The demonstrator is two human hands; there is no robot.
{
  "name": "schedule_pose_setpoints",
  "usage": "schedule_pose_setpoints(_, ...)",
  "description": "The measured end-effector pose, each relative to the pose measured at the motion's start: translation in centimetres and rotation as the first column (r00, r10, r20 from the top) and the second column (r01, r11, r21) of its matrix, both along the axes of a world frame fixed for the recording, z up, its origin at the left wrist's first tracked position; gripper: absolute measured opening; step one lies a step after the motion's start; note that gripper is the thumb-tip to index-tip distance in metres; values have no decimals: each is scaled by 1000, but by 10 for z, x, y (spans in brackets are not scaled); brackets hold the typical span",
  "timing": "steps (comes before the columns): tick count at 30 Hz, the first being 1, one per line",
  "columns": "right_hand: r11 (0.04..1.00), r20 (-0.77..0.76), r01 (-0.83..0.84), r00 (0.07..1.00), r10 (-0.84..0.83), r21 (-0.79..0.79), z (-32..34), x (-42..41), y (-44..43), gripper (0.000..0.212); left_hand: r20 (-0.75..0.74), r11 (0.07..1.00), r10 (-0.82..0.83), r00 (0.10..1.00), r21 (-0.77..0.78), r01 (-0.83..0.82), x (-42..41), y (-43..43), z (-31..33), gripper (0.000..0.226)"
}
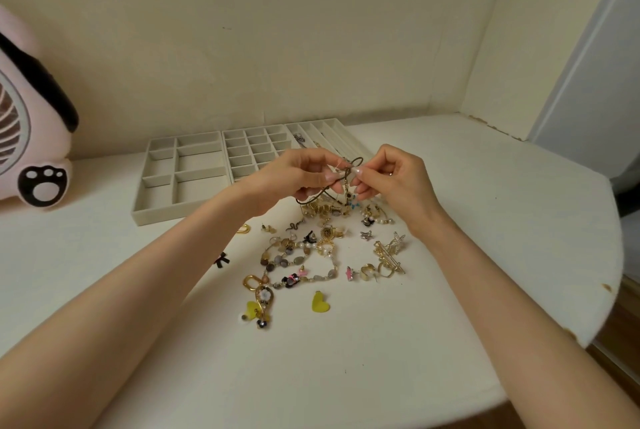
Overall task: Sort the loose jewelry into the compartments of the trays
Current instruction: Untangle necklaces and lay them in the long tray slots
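Two hands up here: my feed shows left hand (294,174) and right hand (398,179) both pinching a dark cord necklace (359,161) just above the jewelry pile (311,255), blocking the front of the middle tray (256,128) and right tray (311,122). White table (467,273), cream wall (311,48), pink fan (31,110) cut off at left.

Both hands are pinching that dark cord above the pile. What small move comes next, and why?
Probably lift the dark cord a little higher, to free it: left hand and right hand pinch its loop, but its tail dangles into the jewelry pile. The long-slot tray behind seems its likely home.
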State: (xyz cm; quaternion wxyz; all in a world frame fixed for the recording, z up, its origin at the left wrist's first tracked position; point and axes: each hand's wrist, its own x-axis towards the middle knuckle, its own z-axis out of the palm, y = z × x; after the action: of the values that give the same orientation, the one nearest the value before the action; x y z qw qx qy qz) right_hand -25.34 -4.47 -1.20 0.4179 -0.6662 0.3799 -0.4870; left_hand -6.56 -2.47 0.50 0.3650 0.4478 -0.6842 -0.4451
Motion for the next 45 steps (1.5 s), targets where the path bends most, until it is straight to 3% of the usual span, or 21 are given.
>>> schedule_pose_setpoints(5,998,-140,60,988,-64,-32,-2,1,-1,19,-104,999,-6,995,41,10,-2,0,1,30)
schedule_pose_setpoints(8,1000,-235,15,972,-18,-17,-4,2,-1,25,-141,999,17,990,46,-11,-1,0,4,29)
schedule_pose_setpoints(12,1000,-335,-17,942,11,-14,-2,1,-1,23,-107,999,39,993,23,-37,-2,1,6,26)
schedule_pose_setpoints(18,996,-185,88,979,-88,-9,0,-1,-4,26,1,999,11,1000,-37,-11,-3,2,8,25)
schedule_pose_setpoints(23,987,-360,117,921,-150,-112,-8,8,-4,16,24,996,12,1000,-92,-10,-5,4,14,24)
schedule_pose_setpoints(27,982,-63,181,981,-184,-48,-1,3,-2,12,30,972,194,981,-142,-188,1,-2,17,19)
schedule_pose_setpoints(32,987,249,158,957,-151,-11,8,-4,-3,13,-87,913,370,925,-151,-379,12,-11,16,16)
schedule_pose_setpoints(38,968,346,240,917,-199,-78,9,-10,-4,27,-173,825,504,846,-195,-531,19,-17,12,18)
schedule_pose_setpoints(42,958,368,278,900,-235,-69,10,-14,-6,32,-300,797,507,808,-194,-572,25,-21,14,20)
schedule_pose_setpoints(45,965,394,261,891,-227,-34,11,-16,-7,31,-227,811,491,841,-234,-536,29,-30,18,17)
